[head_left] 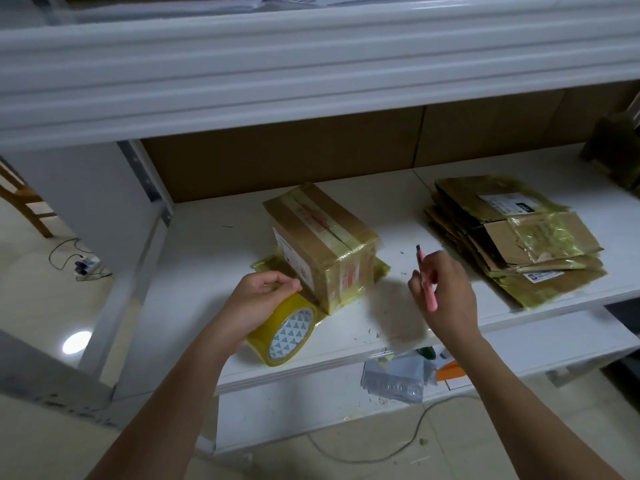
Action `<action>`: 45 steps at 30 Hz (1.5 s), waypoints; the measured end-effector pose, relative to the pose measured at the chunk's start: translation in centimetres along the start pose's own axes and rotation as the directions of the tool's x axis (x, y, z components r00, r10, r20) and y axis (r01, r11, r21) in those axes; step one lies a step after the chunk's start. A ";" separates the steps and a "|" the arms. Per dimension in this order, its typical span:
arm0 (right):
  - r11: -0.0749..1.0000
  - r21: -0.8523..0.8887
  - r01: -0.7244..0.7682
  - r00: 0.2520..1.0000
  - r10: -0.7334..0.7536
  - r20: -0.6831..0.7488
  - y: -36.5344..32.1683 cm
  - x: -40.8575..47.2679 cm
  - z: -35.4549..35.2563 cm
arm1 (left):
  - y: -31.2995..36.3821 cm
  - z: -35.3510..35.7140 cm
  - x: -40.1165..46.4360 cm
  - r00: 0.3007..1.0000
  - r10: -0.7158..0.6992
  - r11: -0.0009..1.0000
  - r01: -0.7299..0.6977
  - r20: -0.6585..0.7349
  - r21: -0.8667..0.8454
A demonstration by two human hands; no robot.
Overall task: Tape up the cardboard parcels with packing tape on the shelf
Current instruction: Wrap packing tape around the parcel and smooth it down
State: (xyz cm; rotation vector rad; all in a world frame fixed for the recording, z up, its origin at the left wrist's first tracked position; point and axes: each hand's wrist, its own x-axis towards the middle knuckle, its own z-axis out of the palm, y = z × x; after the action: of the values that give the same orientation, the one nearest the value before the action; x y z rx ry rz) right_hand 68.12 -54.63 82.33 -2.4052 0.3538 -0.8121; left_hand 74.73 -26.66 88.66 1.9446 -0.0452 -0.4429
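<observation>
A taped cardboard parcel [322,237] sits on the white shelf [221,258], lying on a flat parcel wrapped in yellowish tape. My left hand [258,299] grips a yellow roll of packing tape [289,329] standing on edge just in front of the parcel, fingers curled over its top. My right hand [445,292] hovers to the right of the parcel and holds a pink cutter [426,277] with its dark tip pointing up.
A stack of flattened, tape-wrapped cardboard parcels [516,237] lies on the shelf to the right. Brown cardboard lines the shelf's back. A lower shelf holds grey bags [398,375] and an orange item. Cables and a power strip [85,265] lie on the floor at left.
</observation>
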 end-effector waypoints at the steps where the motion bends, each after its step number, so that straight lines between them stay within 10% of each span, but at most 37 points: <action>1: 0.991 0.131 -0.010 0.998 0.018 -0.063 -1.5 0.3 -0.4 | 0.0 0.0 0.0 1.000 0.001 1.000 -0.001 -0.002 -0.010; 11: 0.756 0.620 0.212 0.935 -0.340 0.095 -11.1 0.5 1.4 | 0.0 0.7 -0.4 0.998 0.030 1.000 -0.030 -0.059 -0.002; 27: 0.782 0.544 0.304 0.819 -0.506 0.271 -10.5 0.8 2.2 | -1.2 0.3 1.0 0.996 0.084 0.989 -0.079 -0.041 0.127; 33: 0.809 0.583 0.073 0.900 -0.306 0.311 -9.6 1.1 2.0 | -0.9 0.4 1.0 0.996 0.084 0.994 -0.082 -0.023 0.079; 45: 0.846 0.429 0.316 0.754 -0.498 0.427 -8.9 1.6 2.6 | -2.6 -0.2 2.0 0.988 0.099 0.959 -0.063 -0.119 0.275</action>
State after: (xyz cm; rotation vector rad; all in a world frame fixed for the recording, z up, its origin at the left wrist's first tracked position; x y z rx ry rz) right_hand 71.54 -47.04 86.68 -2.2771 -0.5238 -0.3073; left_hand 76.21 -25.87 85.80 2.2284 -0.1042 -0.2628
